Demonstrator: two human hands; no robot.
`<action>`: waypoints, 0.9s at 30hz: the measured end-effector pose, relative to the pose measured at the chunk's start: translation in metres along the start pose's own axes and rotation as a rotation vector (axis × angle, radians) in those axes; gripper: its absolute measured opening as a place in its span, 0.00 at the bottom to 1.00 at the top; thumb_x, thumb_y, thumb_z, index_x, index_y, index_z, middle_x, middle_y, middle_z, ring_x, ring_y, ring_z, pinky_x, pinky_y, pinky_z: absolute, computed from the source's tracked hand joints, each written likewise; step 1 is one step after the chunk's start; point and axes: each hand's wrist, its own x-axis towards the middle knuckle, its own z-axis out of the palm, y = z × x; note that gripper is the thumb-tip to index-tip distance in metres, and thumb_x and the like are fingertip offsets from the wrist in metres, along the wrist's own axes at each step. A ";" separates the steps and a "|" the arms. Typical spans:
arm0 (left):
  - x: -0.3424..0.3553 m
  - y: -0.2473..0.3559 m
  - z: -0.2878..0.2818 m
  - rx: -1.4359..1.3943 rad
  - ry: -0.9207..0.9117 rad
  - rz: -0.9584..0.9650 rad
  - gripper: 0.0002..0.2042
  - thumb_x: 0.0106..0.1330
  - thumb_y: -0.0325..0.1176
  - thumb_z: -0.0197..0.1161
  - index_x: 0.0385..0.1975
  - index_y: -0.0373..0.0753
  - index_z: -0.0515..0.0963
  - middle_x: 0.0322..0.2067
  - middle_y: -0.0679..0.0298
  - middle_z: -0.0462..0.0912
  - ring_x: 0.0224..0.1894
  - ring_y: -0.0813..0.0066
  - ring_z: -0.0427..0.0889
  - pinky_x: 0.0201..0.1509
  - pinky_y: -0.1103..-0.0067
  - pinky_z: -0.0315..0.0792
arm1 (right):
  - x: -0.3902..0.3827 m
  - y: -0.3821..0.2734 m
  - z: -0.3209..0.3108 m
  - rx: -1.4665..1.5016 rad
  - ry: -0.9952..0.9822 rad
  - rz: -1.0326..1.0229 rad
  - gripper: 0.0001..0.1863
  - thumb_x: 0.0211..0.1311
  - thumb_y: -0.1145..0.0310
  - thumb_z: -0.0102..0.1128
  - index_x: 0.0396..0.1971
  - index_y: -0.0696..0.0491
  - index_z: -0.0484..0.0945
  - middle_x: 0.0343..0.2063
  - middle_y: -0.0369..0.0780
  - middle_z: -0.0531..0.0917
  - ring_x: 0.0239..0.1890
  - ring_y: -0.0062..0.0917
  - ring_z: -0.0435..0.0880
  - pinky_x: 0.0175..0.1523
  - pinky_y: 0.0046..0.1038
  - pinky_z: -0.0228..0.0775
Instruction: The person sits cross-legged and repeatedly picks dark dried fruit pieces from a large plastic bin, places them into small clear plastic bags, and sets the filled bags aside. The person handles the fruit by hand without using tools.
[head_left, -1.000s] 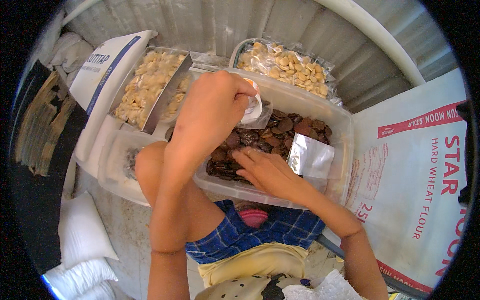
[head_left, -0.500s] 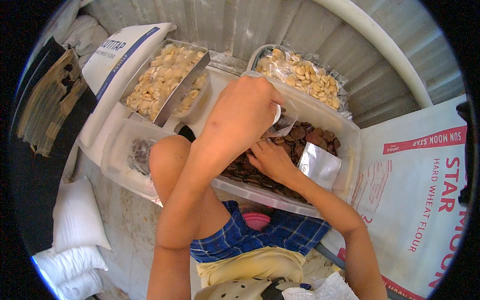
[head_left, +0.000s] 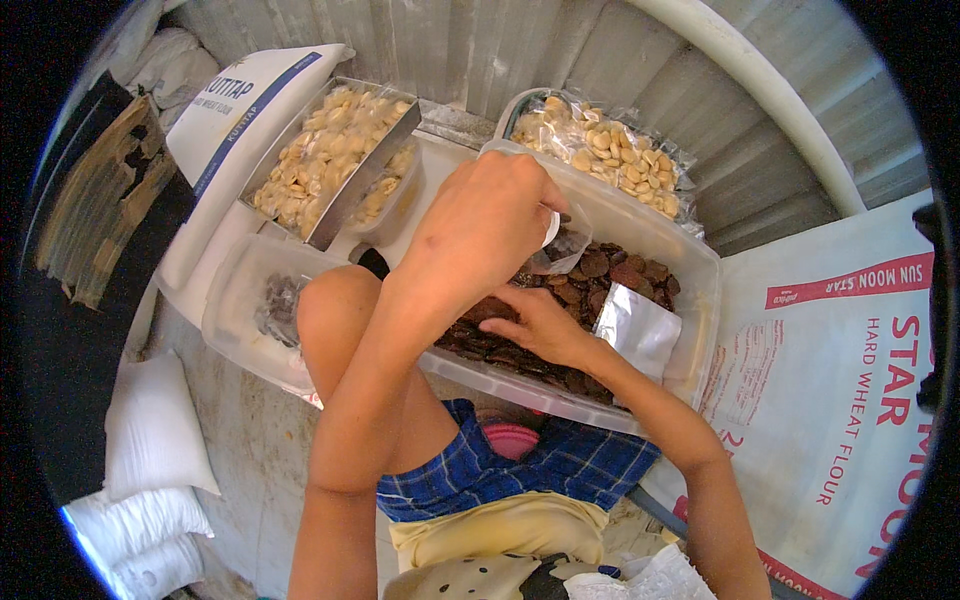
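Dark brown discs (head_left: 600, 268) lie heaped in a clear plastic tub (head_left: 704, 290), in front of the person's bent knee (head_left: 338, 305); the left hand (head_left: 485, 225) has its fingers curled and clamped on a clear bag (head_left: 572, 248), which hangs over the heap; the right hand (head_left: 548, 325) is at the discs, its thumb spread apart from the other fingers, just beside a silver packet (head_left: 638, 328) lying on them; the left fingertips are hidden behind that hand's own back, and the left forearm covers one end of the tub; how full the bag is, I cannot tell; the left wrist is bent, knuckles up, above the tub; the right forearm slants in over the near rim, the hand low with its back upward.
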 end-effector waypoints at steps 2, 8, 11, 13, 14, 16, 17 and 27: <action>0.000 0.002 0.000 -0.001 -0.022 -0.016 0.13 0.55 0.24 0.57 0.37 0.38 0.86 0.33 0.47 0.84 0.35 0.51 0.85 0.45 0.66 0.77 | 0.004 -0.003 0.007 -0.044 -0.047 -0.025 0.24 0.63 0.66 0.60 0.56 0.57 0.67 0.45 0.51 0.76 0.45 0.51 0.79 0.53 0.43 0.74; -0.001 0.002 0.004 0.002 -0.026 -0.010 0.12 0.55 0.24 0.58 0.37 0.39 0.86 0.33 0.48 0.85 0.36 0.50 0.85 0.46 0.66 0.77 | 0.010 0.004 0.031 -0.330 -0.038 -0.031 0.27 0.60 0.66 0.62 0.57 0.60 0.66 0.47 0.54 0.73 0.48 0.51 0.78 0.51 0.45 0.74; 0.000 0.002 0.003 0.016 -0.039 -0.002 0.12 0.55 0.24 0.58 0.37 0.39 0.86 0.33 0.48 0.84 0.37 0.50 0.85 0.47 0.66 0.77 | 0.014 -0.001 0.022 -0.343 -0.121 -0.003 0.26 0.58 0.66 0.63 0.55 0.60 0.69 0.47 0.53 0.73 0.49 0.50 0.78 0.51 0.45 0.75; 0.000 0.000 0.004 0.006 -0.048 -0.015 0.12 0.56 0.24 0.58 0.37 0.40 0.86 0.33 0.47 0.84 0.36 0.51 0.85 0.47 0.66 0.77 | 0.020 0.005 0.018 -0.309 -0.169 -0.012 0.25 0.57 0.66 0.64 0.53 0.60 0.71 0.47 0.52 0.73 0.49 0.50 0.77 0.52 0.45 0.74; 0.000 0.000 0.005 0.001 -0.053 -0.021 0.12 0.56 0.24 0.59 0.37 0.40 0.86 0.33 0.47 0.84 0.36 0.51 0.85 0.46 0.66 0.77 | 0.021 0.008 0.017 -0.291 -0.193 -0.017 0.25 0.56 0.65 0.65 0.52 0.59 0.72 0.47 0.52 0.73 0.50 0.50 0.77 0.52 0.45 0.74; 0.000 0.001 0.003 -0.013 -0.075 -0.036 0.12 0.56 0.24 0.59 0.37 0.40 0.86 0.33 0.47 0.84 0.36 0.51 0.85 0.46 0.66 0.77 | 0.019 0.010 0.013 -0.230 -0.180 -0.017 0.24 0.55 0.65 0.66 0.51 0.59 0.74 0.47 0.50 0.74 0.50 0.49 0.77 0.53 0.44 0.73; 0.001 0.002 0.002 -0.020 -0.086 -0.044 0.12 0.56 0.24 0.59 0.36 0.40 0.86 0.32 0.47 0.84 0.36 0.51 0.85 0.46 0.66 0.77 | 0.018 0.011 0.012 -0.199 -0.174 -0.018 0.24 0.55 0.65 0.66 0.50 0.59 0.74 0.47 0.50 0.74 0.50 0.49 0.77 0.53 0.44 0.73; 0.000 -0.004 0.007 -0.057 -0.066 0.016 0.11 0.56 0.25 0.59 0.35 0.39 0.86 0.30 0.47 0.84 0.35 0.50 0.85 0.44 0.66 0.77 | -0.010 -0.037 -0.038 0.488 -0.047 0.173 0.20 0.56 0.57 0.68 0.42 0.57 0.80 0.37 0.41 0.84 0.35 0.27 0.79 0.41 0.28 0.72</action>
